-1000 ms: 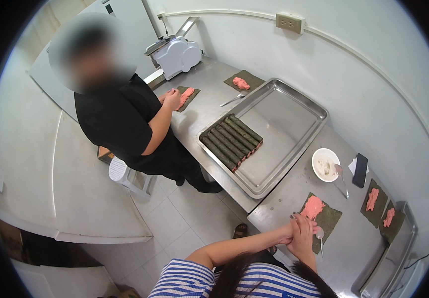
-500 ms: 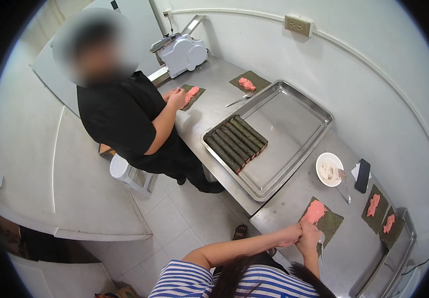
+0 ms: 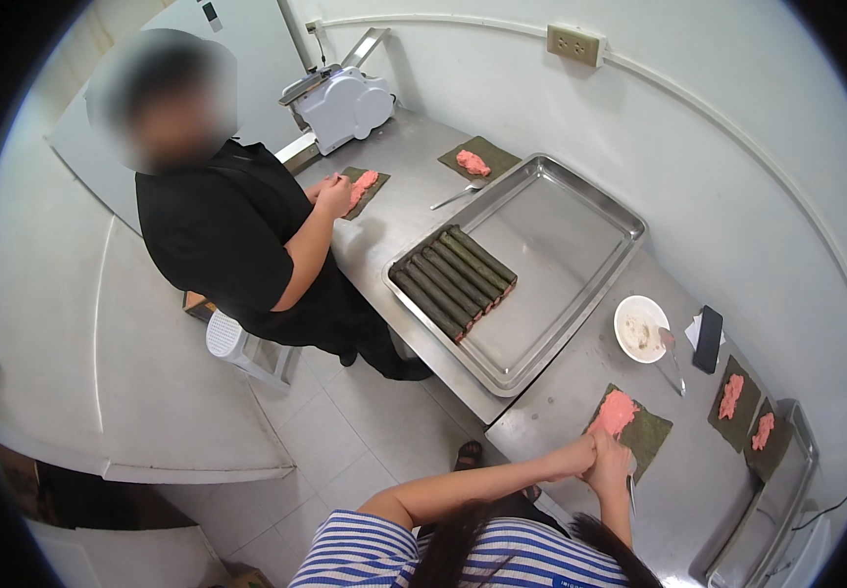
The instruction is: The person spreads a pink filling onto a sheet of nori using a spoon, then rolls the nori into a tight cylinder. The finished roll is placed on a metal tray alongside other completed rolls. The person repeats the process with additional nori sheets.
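Note:
My left hand (image 3: pixel 576 458) and my right hand (image 3: pixel 610 465) meet at the near edge of a dark green seaweed sheet (image 3: pixel 651 438). Pink minced paste (image 3: pixel 616 413) is spread over the sheet's far left part. Both hands have their fingers bent and pressed together close to the paste. Whatever lies between the fingers is too small and covered to make out. Beside my right hand rests a metal spoon (image 3: pixel 631 468), its bowl near the sheet.
A large steel tray (image 3: pixel 580 294) holds several seaweed rolls (image 3: pixel 455 279). A white bowl (image 3: pixel 641 329) with a spoon and a black phone (image 3: pixel 707 340) stand to its right. Seaweed sheets with paste (image 3: pixel 732 396) lie far right by another tray (image 3: pixel 804 431). A co-worker (image 3: pixel 218 235) works at left.
The whole view has shifted slightly, so things appear a little further left. My hands stay together at the sheet's near edge, with hardly any change in grip.

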### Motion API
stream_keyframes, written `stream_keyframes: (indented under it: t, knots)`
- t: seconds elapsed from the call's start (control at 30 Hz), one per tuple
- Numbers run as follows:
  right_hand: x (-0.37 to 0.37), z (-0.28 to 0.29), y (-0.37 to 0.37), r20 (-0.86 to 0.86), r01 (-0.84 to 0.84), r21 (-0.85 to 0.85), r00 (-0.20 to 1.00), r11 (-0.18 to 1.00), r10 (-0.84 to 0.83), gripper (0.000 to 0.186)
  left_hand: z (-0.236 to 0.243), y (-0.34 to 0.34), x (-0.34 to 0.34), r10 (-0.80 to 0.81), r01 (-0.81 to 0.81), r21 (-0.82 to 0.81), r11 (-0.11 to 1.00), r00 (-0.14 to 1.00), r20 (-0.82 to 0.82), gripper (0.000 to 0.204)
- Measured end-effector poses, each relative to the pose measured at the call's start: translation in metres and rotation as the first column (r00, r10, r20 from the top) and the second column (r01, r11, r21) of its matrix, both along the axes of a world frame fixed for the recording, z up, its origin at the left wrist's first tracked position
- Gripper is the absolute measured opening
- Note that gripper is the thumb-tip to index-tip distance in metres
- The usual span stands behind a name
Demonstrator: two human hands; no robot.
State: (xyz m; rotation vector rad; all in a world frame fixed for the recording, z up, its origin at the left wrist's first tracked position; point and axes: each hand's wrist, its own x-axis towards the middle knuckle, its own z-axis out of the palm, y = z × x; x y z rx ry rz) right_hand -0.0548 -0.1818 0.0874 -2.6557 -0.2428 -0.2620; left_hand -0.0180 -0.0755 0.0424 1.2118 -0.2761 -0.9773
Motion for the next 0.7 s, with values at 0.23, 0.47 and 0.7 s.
stream_keyframes:
  t: [0.23,0.47,0.7]
  knots:
    - [0.003,0.005,-0.001,-0.053,0.048,0.025,0.997,0.999,-0.047,0.029,-0.001,-0.002,0.010,-0.190,0.072,0.353,0.933,0.931,0.312,0.021]
    - [-0.011,-0.020,-0.026,-0.209,0.357,0.255,0.928,0.899,-0.309,0.020,0.022,0.013,0.024,-0.254,0.040,0.268,0.963,0.473,0.843,0.022]
    - [-0.096,-0.081,-0.106,-0.043,0.575,0.348,0.799,0.741,-0.600,0.031,-0.060,0.039,0.048,-0.072,-0.285,0.150,0.947,0.268,0.961,0.049]
